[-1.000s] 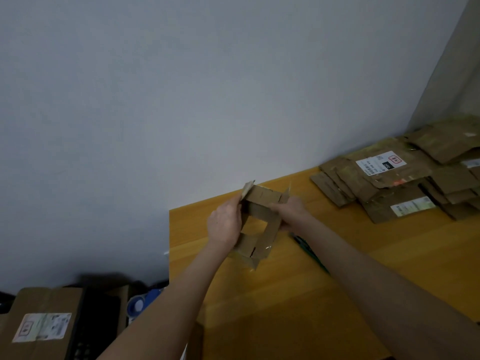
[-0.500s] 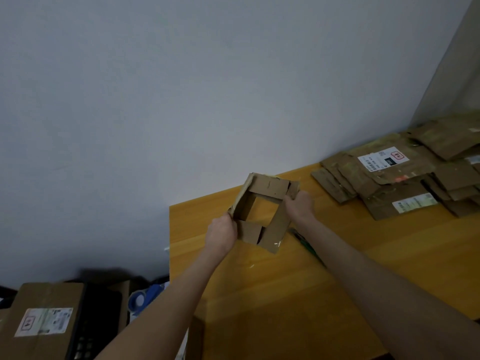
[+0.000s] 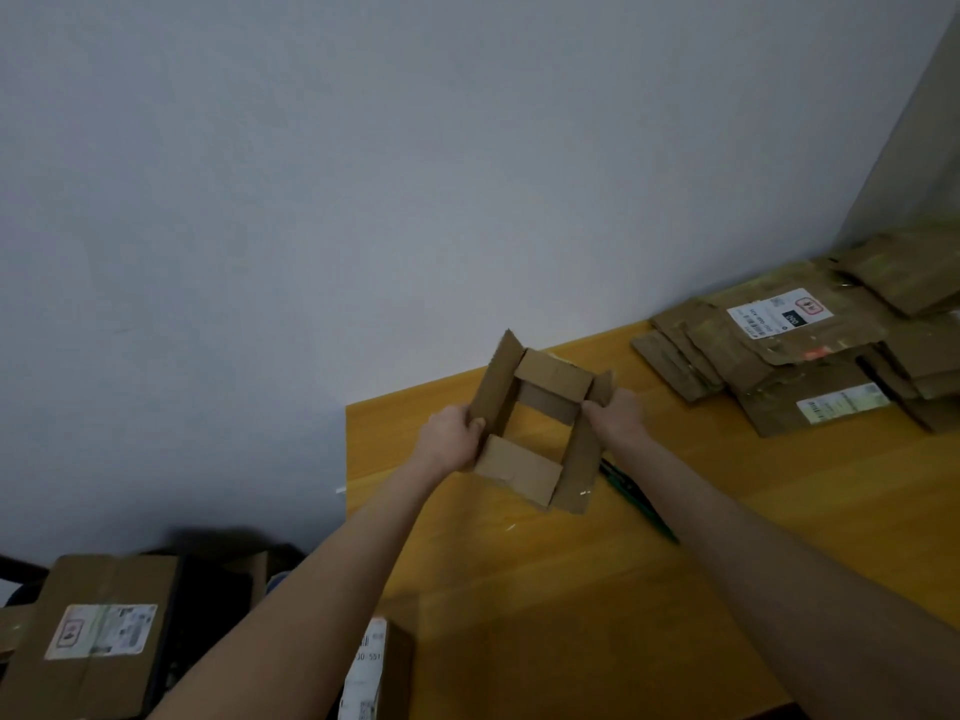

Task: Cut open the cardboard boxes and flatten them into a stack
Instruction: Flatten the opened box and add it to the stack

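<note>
Gripping box (image 3: 537, 433) by left wall with left hand (image 3: 451, 438), pinching right flap with right hand (image 3: 615, 414). Risk if squeezed unevenly: torn corner, or drop onto green tool (image 3: 636, 498).

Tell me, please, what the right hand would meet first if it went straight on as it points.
The opened cardboard box that it grips: the right hand points up-left into the box's right side. Past that, probably the grey wall, though depth is unclear.
</note>
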Action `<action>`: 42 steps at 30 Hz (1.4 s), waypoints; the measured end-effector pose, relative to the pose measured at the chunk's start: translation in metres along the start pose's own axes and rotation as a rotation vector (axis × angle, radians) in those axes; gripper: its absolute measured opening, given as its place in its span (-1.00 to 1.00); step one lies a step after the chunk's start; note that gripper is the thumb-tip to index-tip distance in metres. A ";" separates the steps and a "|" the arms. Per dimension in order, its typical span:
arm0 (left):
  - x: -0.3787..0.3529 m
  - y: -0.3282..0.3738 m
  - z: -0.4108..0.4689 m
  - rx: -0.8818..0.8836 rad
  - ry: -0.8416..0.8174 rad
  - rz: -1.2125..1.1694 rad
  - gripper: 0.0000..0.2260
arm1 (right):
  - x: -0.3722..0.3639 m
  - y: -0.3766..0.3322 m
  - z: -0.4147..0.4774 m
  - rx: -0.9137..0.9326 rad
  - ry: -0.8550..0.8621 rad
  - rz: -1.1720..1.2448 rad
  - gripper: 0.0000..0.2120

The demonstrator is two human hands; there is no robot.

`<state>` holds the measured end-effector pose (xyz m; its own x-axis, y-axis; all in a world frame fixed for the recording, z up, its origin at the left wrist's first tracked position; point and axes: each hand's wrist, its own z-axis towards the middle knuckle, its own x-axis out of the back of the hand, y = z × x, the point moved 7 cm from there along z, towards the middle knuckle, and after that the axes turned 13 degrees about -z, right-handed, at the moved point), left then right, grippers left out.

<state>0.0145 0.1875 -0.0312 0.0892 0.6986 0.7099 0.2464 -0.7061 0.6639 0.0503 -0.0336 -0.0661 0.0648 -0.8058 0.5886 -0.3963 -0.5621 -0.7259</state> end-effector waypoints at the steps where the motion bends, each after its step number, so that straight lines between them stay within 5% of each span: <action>1: 0.000 -0.009 0.000 0.061 0.013 -0.111 -0.75 | -0.003 -0.001 -0.002 -0.007 -0.037 0.045 -0.73; 3: -0.002 -0.029 -0.003 0.197 0.067 -0.429 -0.75 | -0.008 0.002 -0.006 -0.050 -0.152 0.163 -0.55; 7: -0.020 -0.047 -0.015 0.337 0.049 -0.863 -0.81 | -0.019 0.025 -0.006 -0.131 -0.231 0.206 -0.56; 12: -0.012 -0.026 -0.010 0.052 0.007 -0.390 -0.74 | -0.003 0.013 -0.006 0.108 0.134 -0.543 -0.14; 15: -0.006 0.003 -0.013 -0.215 -0.043 -0.042 -0.74 | -0.001 -0.005 -0.006 0.281 0.145 -0.860 -0.02; 19: 0.016 0.024 -0.011 -0.343 0.007 0.052 -0.74 | -0.001 -0.020 -0.009 0.335 -0.068 -0.495 -0.16; 23: 0.045 0.022 -0.006 -0.322 0.108 0.073 -0.79 | 0.015 -0.046 -0.019 0.470 0.024 -0.324 -0.73; 25: 0.055 0.017 -0.006 -0.294 0.190 0.028 -0.82 | 0.023 -0.052 -0.022 0.458 0.034 -0.154 -0.73; 27: 0.063 0.004 -0.009 -0.205 0.341 -0.257 -0.87 | 0.029 -0.052 -0.023 0.426 0.059 -0.064 -0.73; 30: 0.045 -0.023 -0.015 0.068 0.363 -0.713 -0.30 | 0.036 -0.041 -0.024 0.336 0.131 0.049 -0.72; 33: 0.019 -0.025 -0.018 0.127 0.219 -0.666 -0.11 | 0.036 -0.035 -0.028 0.334 0.089 0.162 -0.73; 38: 0.016 -0.024 -0.008 0.074 0.202 -0.651 -0.52 | 0.032 -0.019 -0.030 0.257 -0.047 0.282 -0.79; 42: 0.014 -0.040 -0.009 0.191 -0.061 -1.059 -0.78 | 0.037 0.008 -0.022 0.068 -0.157 0.627 -0.80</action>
<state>-0.0024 0.2240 -0.0458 -0.2115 0.9521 -0.2208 0.3728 0.2874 0.8823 0.0292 -0.0636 -0.0428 -0.0249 -0.9996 -0.0091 -0.3435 0.0171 -0.9390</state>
